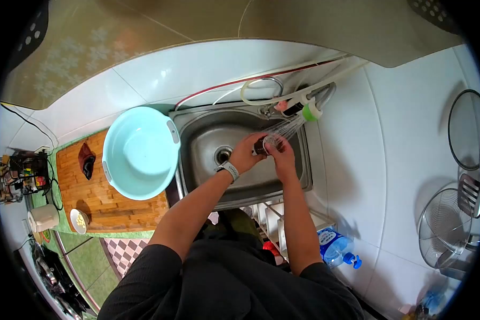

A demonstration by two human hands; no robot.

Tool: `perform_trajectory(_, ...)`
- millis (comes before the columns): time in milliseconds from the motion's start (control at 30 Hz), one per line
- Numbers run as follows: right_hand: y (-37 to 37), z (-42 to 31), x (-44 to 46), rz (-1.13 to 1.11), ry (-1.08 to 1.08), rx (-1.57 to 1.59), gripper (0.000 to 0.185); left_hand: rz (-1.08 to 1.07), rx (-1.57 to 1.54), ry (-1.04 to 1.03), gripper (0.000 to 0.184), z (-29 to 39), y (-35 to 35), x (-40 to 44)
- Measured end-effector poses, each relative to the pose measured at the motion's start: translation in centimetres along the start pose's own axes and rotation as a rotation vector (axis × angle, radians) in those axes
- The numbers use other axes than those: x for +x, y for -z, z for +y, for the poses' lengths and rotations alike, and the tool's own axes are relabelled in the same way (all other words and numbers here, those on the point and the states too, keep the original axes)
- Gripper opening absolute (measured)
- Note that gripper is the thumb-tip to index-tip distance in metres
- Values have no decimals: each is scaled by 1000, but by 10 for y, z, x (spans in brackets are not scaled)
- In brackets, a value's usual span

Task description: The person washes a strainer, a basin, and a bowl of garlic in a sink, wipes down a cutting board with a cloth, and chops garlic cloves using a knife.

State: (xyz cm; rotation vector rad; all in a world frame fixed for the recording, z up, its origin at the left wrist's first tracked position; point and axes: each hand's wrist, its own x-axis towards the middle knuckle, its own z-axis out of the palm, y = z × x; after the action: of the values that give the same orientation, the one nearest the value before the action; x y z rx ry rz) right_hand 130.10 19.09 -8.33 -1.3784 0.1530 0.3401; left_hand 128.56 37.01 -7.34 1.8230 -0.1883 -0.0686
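Over the right part of the steel sink [202,144], both my hands are closed on a small dark item [260,145] with a paler side; what it is I cannot make out. My left hand [245,153] grips it from the left, fingers wrapped round it. On its right side, my right hand [282,156] holds it with the fingers pressed together. Water sprays down onto the item and my fingers from a faucet head [311,112] with a green band. The sink's drain [223,155] lies left of my hands.
A light blue basin [141,154] stands on the wooden board [122,213] left of the sink. Also on the board are a dark reddish item [86,160] and a small white bowl [79,221]. A blue-capped bottle [336,249] stands at the lower right; strainers [444,226] hang at the far right.
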Motion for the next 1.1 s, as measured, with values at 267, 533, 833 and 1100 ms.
perform_trajectory(267, -8, 0, -6, 14, 38, -96, 29, 43, -3, 101, 71, 1, -4, -11)
perform_trajectory(533, -17, -7, -10, 38, -25, -43, 44, -15, -8, 197, 71, -4, 6, -15)
perform_trajectory(833, -8, -1, -2, -15, -258, 286, 47, -63, -339, 265, 50, -9, 29, -8)
perform_trajectory(1100, -1, 0, -3, -221, -396, 836, 46, -75, -418, 533, 44, -20, 37, -37)
